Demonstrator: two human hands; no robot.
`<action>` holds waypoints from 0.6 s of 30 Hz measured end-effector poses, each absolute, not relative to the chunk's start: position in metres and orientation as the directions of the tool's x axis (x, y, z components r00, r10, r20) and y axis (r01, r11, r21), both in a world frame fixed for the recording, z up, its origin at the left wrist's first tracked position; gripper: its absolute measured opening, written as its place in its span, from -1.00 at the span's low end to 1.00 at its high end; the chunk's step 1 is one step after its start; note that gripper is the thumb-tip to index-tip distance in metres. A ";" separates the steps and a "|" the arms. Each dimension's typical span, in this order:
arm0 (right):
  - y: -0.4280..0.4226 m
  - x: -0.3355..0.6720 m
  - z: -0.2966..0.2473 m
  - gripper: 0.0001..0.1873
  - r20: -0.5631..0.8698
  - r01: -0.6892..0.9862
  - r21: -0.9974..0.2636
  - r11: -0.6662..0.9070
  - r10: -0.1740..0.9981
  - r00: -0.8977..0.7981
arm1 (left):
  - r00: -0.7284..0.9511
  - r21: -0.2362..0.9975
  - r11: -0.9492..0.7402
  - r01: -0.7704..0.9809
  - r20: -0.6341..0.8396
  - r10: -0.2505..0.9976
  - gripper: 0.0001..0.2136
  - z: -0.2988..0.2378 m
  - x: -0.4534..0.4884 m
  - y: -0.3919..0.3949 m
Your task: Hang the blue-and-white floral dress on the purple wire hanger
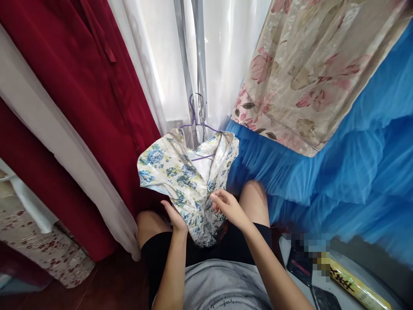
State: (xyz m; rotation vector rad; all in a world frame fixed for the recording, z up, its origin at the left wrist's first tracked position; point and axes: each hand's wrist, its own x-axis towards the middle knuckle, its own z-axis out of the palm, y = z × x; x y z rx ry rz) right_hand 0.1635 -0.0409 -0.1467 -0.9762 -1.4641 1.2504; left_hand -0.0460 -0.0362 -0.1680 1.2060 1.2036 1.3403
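Note:
A white dress with blue flowers hangs on a purple hanger from a metal rack pole in front of me. My left hand is under the dress's bunched lower part, fingers curled into the fabric. My right hand pinches the same fabric from the right side. Below the hands, my knees and black shorts show.
A dark red garment and a white one hang at the left. Blue tulle and a cream rose-print fabric fill the right. White curtains hang behind. A yellow packet lies on a surface at lower right.

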 end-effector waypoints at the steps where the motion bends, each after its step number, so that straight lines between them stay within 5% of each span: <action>1: -0.030 0.154 -0.145 -0.59 0.174 -0.015 -0.984 0.176 0.951 -0.254 | -0.186 0.983 -0.151 -0.101 0.130 0.974 -0.03 -0.169 -0.036 -0.040; 4: -0.006 0.134 -0.146 -0.53 0.231 -0.054 -0.973 0.225 0.934 -0.271 | -0.315 0.946 -0.283 -0.157 0.224 0.922 -0.32 -0.169 -0.020 -0.048; 13: -0.025 0.124 -0.134 -0.73 0.112 -0.261 -0.965 0.030 0.946 -0.305 | -0.298 0.874 -0.147 -0.462 0.003 0.955 -0.39 -0.154 -0.021 -0.058; 18: -0.042 0.135 -0.125 -0.64 0.088 -0.202 -0.979 0.007 0.914 -0.396 | -0.546 0.867 -0.329 -0.374 0.081 0.834 -0.55 -0.167 -0.041 -0.040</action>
